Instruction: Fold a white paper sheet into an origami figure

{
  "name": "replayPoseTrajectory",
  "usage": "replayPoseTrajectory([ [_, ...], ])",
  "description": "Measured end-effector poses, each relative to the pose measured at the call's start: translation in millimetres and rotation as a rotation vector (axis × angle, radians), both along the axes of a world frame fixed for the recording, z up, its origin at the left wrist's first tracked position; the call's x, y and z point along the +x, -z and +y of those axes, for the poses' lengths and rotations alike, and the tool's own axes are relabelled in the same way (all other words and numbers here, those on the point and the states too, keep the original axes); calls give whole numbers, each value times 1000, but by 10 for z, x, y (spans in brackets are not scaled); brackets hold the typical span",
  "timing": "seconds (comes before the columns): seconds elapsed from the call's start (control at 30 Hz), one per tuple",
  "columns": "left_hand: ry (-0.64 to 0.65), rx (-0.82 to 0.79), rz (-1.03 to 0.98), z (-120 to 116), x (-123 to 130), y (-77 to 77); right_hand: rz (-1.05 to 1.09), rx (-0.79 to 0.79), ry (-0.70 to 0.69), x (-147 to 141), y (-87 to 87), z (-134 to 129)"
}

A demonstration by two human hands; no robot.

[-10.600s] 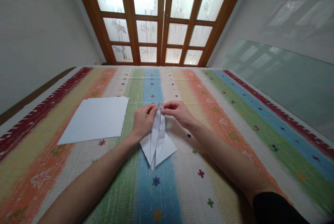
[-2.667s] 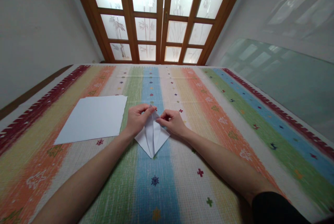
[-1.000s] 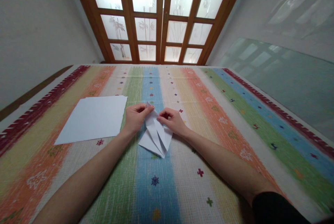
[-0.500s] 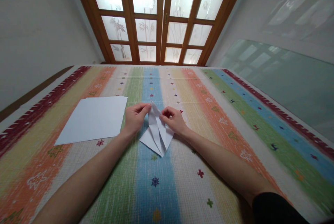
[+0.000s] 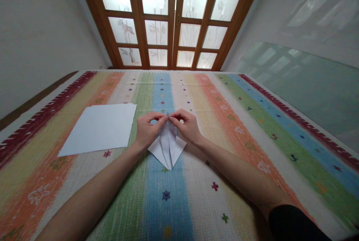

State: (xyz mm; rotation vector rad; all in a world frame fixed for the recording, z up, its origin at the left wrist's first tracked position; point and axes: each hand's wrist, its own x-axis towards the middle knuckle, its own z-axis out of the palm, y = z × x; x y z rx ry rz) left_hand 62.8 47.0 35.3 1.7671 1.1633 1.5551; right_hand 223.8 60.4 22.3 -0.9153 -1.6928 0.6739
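Observation:
A folded white paper lies on the blue stripe of the tablecloth, its narrow tip pointing away from me and its wider, pointed end toward me. Several long creases run down its middle. My left hand pinches the far tip from the left between thumb and index finger. From the right, my right hand pinches the same tip, and the fingertips of both hands nearly touch there. The fingers cover most of the tip.
A stack of white sheets rests on the striped tablecloth, left of my left hand. Beyond the table's far edge stand wooden doors with frosted panes. Walls flank both sides.
My right hand has moved up and left to the paper's tip, beside my left hand. The paper has turned slightly and now points straighter away from me.

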Motion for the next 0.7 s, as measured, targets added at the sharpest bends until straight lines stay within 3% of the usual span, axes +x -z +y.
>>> replayPoseTrajectory([
  [0.17, 64, -35, -59, 39, -16, 8, -66, 17, -30, 21, -21, 0],
  [0.53, -12, 61, -53, 7, -8, 5, -66, -23, -132, 56, 156, 56],
  [0.7, 11, 88, -8, -12, 1, -22, -75, 48, -112, 47, 180, 60],
])
